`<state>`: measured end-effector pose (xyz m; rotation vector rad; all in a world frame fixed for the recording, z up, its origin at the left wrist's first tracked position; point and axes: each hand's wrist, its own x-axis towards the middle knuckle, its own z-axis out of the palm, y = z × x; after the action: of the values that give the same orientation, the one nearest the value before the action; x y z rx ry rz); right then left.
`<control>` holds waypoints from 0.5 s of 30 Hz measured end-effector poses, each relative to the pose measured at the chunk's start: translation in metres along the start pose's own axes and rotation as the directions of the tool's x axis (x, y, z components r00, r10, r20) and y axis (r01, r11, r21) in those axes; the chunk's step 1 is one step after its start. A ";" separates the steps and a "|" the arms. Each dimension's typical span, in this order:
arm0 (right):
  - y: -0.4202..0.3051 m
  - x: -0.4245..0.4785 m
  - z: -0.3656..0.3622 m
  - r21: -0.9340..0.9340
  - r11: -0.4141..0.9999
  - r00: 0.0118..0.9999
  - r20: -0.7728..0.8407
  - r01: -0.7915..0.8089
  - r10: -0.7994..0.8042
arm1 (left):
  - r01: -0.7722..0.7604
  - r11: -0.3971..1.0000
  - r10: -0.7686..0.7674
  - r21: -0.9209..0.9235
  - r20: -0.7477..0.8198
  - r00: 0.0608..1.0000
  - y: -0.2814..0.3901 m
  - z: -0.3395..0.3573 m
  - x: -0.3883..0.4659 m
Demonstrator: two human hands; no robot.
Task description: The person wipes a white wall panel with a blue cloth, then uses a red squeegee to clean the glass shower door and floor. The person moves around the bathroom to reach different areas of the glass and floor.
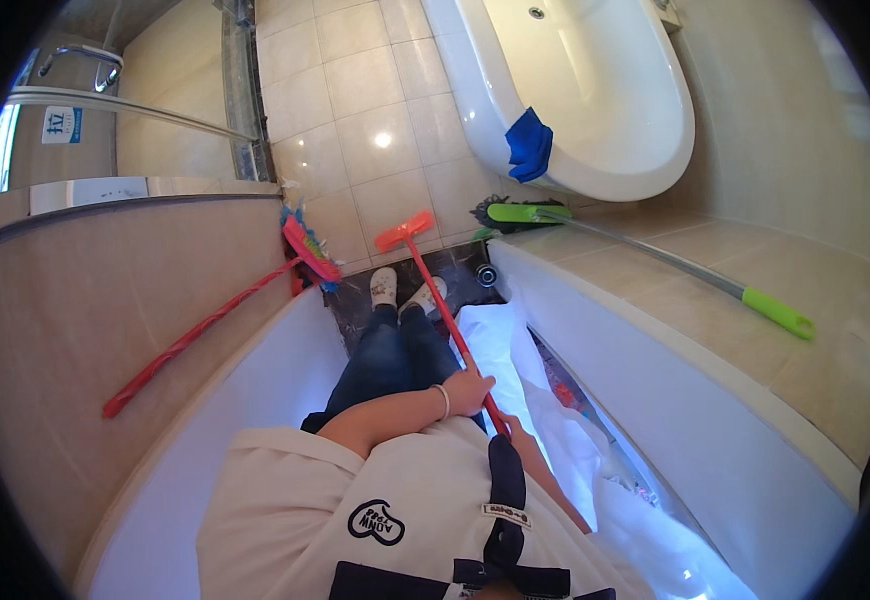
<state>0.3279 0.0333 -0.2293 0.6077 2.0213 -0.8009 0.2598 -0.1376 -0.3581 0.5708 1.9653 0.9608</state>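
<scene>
My left hand (pixel 469 390) is closed around the red handle of a squeegee-like floor tool (pixel 435 300), in front of my body. Lower on the same handle, my right hand (pixel 514 433) grips near its end, partly hidden by the dark strap on my chest. The tool's orange-red head (pixel 404 231) is over the tiled floor just beyond my shoes. To the left a pink-headed broom (pixel 311 250) with a red handle leans against the wall. At the right, a green-headed mop (pixel 530 214) with a metal pole rests against the tiled wall.
A white bathtub (pixel 592 161) with a blue cloth (pixel 529 145) over its rim stands beyond the mop. A glass shower partition with a rail (pixel 135 103) is at upper left. White sheeting (pixel 555 420) lies at my right. A small round metallic object (pixel 486 275) sits on the dark threshold.
</scene>
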 end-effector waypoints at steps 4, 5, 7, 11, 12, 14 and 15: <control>0.021 -0.017 -0.017 -0.010 0.998 0.998 0.033 -0.056 0.056 | -0.026 1.000 0.025 0.005 0.088 0.996 0.028 0.029 0.017; 0.021 -0.019 -0.014 -0.003 0.997 0.997 0.028 -0.073 0.073 | -0.051 0.998 0.049 0.022 0.100 0.994 0.031 0.030 0.019; 0.014 -0.006 -0.005 -0.015 0.997 0.997 0.019 -0.074 0.074 | -0.062 0.993 0.054 0.100 0.081 0.995 0.024 0.026 0.030; 0.011 0.027 -0.005 0.053 0.998 1.000 0.016 0.022 -0.023 | -0.059 0.992 0.062 0.114 -0.025 0.998 0.002 0.009 0.047; -0.001 0.028 -0.010 0.045 0.999 1.000 0.005 -0.003 0.002 | -0.057 0.991 0.066 0.121 -0.080 0.995 0.002 0.006 0.048; -0.002 0.053 0.001 -0.037 0.993 0.993 -0.033 0.116 -0.117 | -0.010 0.991 0.034 0.134 -0.176 0.984 -0.006 0.000 0.053; -0.002 0.067 0.008 -0.089 0.979 0.981 -0.040 0.184 -0.188 | 0.055 0.985 -0.012 0.163 -0.258 0.966 -0.019 0.000 0.054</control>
<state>0.2960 0.0342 -0.2890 0.3963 2.1675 -0.8120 0.2306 -0.1116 -0.4001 0.5257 2.2969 0.8878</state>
